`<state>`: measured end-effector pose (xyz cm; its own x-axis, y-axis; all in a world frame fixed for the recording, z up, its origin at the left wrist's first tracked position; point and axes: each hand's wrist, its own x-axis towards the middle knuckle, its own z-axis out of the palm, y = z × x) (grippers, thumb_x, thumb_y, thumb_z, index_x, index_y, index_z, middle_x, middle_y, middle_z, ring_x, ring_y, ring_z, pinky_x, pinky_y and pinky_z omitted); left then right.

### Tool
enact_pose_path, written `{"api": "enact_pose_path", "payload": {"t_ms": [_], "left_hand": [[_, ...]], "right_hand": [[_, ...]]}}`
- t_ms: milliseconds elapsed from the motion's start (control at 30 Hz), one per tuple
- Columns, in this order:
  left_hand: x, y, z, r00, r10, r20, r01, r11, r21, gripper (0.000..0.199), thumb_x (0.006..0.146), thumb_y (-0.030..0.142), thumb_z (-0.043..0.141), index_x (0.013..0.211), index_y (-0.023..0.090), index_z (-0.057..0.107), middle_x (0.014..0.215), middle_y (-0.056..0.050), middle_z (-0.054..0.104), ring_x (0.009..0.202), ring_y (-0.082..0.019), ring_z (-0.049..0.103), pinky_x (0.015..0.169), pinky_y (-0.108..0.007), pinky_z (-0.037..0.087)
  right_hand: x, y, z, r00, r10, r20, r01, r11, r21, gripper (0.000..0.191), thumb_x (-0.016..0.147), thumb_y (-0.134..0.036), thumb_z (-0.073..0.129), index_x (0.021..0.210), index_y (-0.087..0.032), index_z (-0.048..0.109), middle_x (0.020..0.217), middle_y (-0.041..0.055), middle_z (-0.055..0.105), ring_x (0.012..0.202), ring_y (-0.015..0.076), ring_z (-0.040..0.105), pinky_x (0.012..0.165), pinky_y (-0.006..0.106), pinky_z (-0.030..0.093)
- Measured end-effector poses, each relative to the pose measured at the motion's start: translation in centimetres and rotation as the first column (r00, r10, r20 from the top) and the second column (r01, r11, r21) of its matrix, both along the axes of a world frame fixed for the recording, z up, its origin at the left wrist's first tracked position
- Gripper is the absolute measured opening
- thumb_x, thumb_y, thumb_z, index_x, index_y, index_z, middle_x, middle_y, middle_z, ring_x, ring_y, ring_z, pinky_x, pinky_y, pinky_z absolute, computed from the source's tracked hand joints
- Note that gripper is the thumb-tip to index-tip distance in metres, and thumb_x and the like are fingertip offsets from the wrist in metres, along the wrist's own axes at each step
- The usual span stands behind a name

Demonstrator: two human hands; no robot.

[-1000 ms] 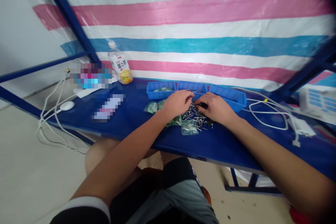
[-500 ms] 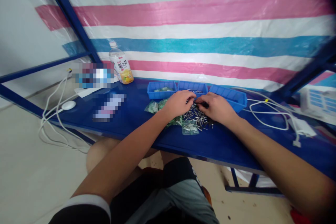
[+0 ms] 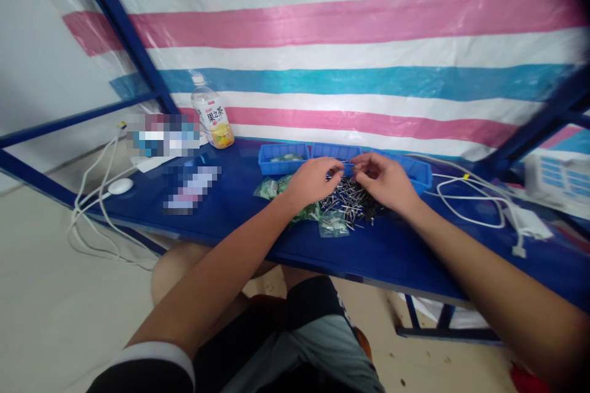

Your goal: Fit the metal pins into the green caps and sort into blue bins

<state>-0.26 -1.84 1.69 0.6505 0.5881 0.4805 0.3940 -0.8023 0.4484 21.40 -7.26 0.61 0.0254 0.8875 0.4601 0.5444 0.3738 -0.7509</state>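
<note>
A pile of thin metal pins (image 3: pixel 351 201) lies on the blue table, in front of three blue bins (image 3: pixel 283 166). Over the pile's left side, my left hand (image 3: pixel 318 181) pinches thin metal pins. Facing it, my right hand (image 3: pixel 383 179) is closed at the fingertips on thin metal pins too, and a slim shiny piece shows between the two hands. Small green-tinted bags (image 3: pixel 334 224) lie at the left and front of the pile. The left bin has similar bags in it; the right bin is partly behind my right hand.
A drink bottle (image 3: pixel 212 113) stands at the back left, near blurred items. White cables (image 3: pixel 474 215) and a white adapter (image 3: pixel 532 223) lie on the right of the table (image 3: pixel 239 196). Striped sheeting (image 3: pixel 332 80) hangs behind.
My right hand has risen a little off the pile and its fingertips now meet a thin piece near my left fingertips. My left hand has hardly moved.
</note>
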Motion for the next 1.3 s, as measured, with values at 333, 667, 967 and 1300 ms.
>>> {"api": "enact_pose_path", "payload": {"t_ms": [333,667,967,1300], "left_hand": [[0.0,0.0,0.5,0.989,-0.064,0.130,0.081,0.989,-0.127,0.027,0.100,0.022,0.065,0.126,0.023,0.074,0.115,-0.005,0.084,0.106,-0.022,0.079,0.098,-0.039,0.062],[-0.1,-0.2,1.0,0.961,0.020,0.277,0.039,0.978,-0.206,0.033,0.100,0.027,0.071,0.133,0.024,0.067,0.114,-0.006,0.083,0.096,-0.020,0.078,0.093,-0.039,0.064],[0.1,0.4,0.2,0.959,-0.013,0.283,0.083,0.968,-0.236,0.012,0.103,0.029,0.066,0.109,0.021,0.072,0.119,-0.009,0.081,0.110,-0.021,0.077,0.098,-0.039,0.063],[-0.1,0.5,0.5,0.954,0.029,0.299,0.033,0.979,-0.200,0.014,0.105,0.027,0.064,0.112,0.022,0.075,0.115,-0.007,0.082,0.105,-0.020,0.077,0.094,-0.038,0.063]], "right_hand": [[-0.4,-0.3,0.9,0.971,0.067,-0.231,-0.092,0.991,-0.101,0.045,0.078,-0.062,0.087,0.095,-0.021,0.076,0.086,0.0054,0.078,0.065,0.0183,0.067,0.063,0.035,0.058],[-0.4,-0.7,0.6,0.991,0.107,-0.077,-0.117,0.984,-0.133,0.041,0.090,-0.062,0.075,0.101,-0.023,0.078,0.087,0.0045,0.077,0.062,0.0174,0.062,0.059,0.034,0.055],[-0.7,-1.0,0.8,0.993,0.102,0.054,-0.097,0.991,-0.094,0.034,0.095,-0.053,0.069,0.106,-0.024,0.082,0.101,0.0058,0.083,0.084,0.0250,0.074,0.079,0.041,0.060],[-0.2,-0.4,0.3,0.999,0.004,-0.053,-0.006,0.999,-0.033,0.039,0.094,-0.052,0.073,0.121,-0.024,0.074,0.100,0.0078,0.081,0.091,0.0272,0.075,0.076,0.041,0.061]]}}
